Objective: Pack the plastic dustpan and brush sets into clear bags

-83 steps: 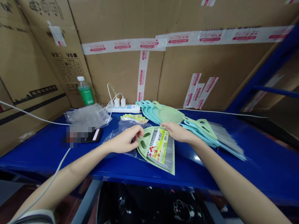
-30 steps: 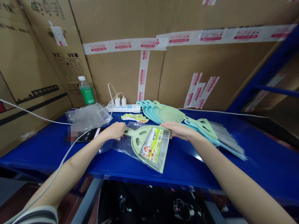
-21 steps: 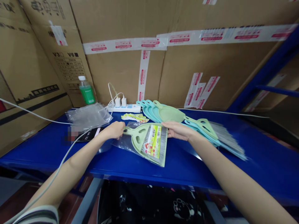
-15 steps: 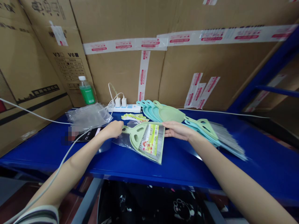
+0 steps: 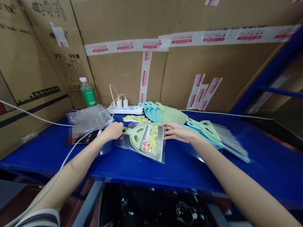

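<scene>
A light green dustpan [image 5: 137, 135] lies in a clear plastic bag [image 5: 123, 143] in front of me, tilted a little, its handle to the left. Within it sits a small grey-bristled brush [image 5: 160, 148] with a yellow-green and white label card [image 5: 151, 138] over the bristles. My left hand [image 5: 114, 130] is closed round the end of the dustpan's handle; its fingertips are hidden. At the wide end, my right hand [image 5: 177, 131] rests its spread fingers against the upper right edge of the dustpan and bag.
Behind lie a fan of blue and green dustpans [image 5: 174, 116] and some label cards [image 5: 136, 118]. Stacked brushes [image 5: 213, 134] lie right. Left are empty plastic bags [image 5: 91, 117], a phone [image 5: 88, 137], a bottle [image 5: 88, 93], a power strip [image 5: 132, 109] and a loose cable [image 5: 63, 164].
Both hands and the bagged dustpan have shifted slightly left. The dustpan's lower right corner has risen a little, and the fingers of my right hand are more spread.
</scene>
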Demonstrator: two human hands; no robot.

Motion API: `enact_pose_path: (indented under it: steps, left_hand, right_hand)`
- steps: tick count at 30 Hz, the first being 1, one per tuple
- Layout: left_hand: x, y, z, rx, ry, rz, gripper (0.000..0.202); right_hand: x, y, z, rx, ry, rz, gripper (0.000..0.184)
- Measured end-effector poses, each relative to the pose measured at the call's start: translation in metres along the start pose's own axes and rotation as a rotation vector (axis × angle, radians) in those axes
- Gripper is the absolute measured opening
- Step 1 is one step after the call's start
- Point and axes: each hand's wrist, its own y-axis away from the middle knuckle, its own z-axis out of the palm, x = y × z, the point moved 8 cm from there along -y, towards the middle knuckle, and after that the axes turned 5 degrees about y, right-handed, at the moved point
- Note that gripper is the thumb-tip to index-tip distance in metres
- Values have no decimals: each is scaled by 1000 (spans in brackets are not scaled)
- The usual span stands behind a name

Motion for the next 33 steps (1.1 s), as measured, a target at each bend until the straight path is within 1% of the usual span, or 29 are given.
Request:
enact_pose_path:
  steps: [3,7,10,18,23,25,30,32,33]
  left_hand:
    - [-1,-1,0,11,-23,-3,34]
    - [-4,-1,-1,42,-60,-16,36]
    - [-6,0,-3,55,-77,-38,38]
    - [-11,6,-12,95,-91,-108,42]
    - [-10,8,-15,123,-87,-104,42]
    - [-10,8,-16,140,-88,-102,40]
    - [-9,8,-21,231,-96,-110,35]
    - [-6,9,-23,268,-96,-92,34]
    - [-2,9,-24,280,-94,-70,34]
  right_hand:
    - [1,0,-3,-22,15,-34,46]
    - [2,0,-6,-13,68,-48,56]
    - [1,0,-6,-6,106,-52,60]
    - [-5,7,-3,-1,215,-24,62]
    - [-8,9,0,-73,263,-35,66]
    - [-8,12,3,-109,291,-17,68]
    - [-8,24,12,-178,387,43,75]
    - [-9,26,12,-178,462,44,71]
    - [-11,26,10,-154,518,37,66]
